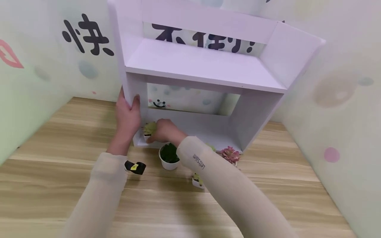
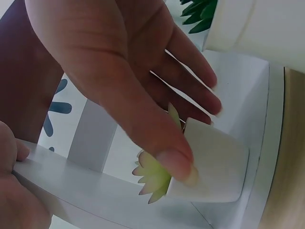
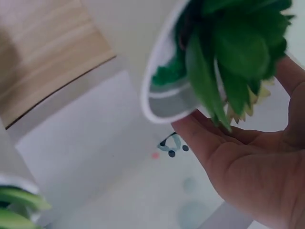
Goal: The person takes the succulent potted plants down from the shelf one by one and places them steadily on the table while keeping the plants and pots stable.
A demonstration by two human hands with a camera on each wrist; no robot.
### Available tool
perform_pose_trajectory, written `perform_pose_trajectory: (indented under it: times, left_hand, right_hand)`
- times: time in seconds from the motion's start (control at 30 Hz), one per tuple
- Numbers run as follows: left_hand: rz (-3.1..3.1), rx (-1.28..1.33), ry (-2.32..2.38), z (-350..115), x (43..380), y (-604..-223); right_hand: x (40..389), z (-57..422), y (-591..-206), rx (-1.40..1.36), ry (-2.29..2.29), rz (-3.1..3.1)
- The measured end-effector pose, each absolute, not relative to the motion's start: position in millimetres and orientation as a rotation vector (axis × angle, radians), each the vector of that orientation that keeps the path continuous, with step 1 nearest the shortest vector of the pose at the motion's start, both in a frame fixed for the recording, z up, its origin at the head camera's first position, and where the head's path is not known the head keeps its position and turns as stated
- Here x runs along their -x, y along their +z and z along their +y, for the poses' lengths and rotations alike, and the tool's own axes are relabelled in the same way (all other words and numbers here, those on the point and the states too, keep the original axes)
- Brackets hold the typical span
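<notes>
My left hand (image 1: 128, 115) grips the left side panel of the white shelf (image 1: 193, 64), thumb on the inner face; part of it shows in the left wrist view. At the shelf's lower left corner stands a small potted succulent (image 1: 149, 128) with pale yellow-green leaves in a white pot (image 2: 217, 164). My right hand (image 1: 166, 130) pinches this pot, its thumb against the near side. The other fingers extend past the pot. In the right wrist view, dark green leaves (image 3: 243, 52) partly cover the right hand (image 3: 252, 167).
A dark green potted plant (image 1: 169, 155) stands before the shelf under my right forearm. Nearby are a small yellow-green succulent (image 1: 197, 181) and a pink one (image 1: 230, 153), partly behind my sleeve. A black band with a yellow label (image 1: 135, 167) is beside my left cuff.
</notes>
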State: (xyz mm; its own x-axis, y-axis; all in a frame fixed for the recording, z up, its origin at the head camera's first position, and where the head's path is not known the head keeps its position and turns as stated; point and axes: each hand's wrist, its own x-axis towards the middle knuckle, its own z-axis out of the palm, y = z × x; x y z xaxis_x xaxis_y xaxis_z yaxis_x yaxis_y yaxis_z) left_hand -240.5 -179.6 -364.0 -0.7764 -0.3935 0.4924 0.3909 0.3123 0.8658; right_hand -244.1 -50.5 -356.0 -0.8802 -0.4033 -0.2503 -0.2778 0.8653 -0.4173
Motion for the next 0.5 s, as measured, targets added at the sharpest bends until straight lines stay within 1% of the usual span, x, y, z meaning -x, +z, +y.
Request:
perform_pose_trajectory:
  times: [0.2,0.5]
  left_hand:
    - [-1.927,0.023,-1.551,-177,241,-364]
    - [-1.903,0.031,-1.562,-179,240,-364]
  right_hand:
    - [248,-53,-359,0.549,-0.506,2.720]
    - [242,-64,-361,0.625,-0.461,2.742]
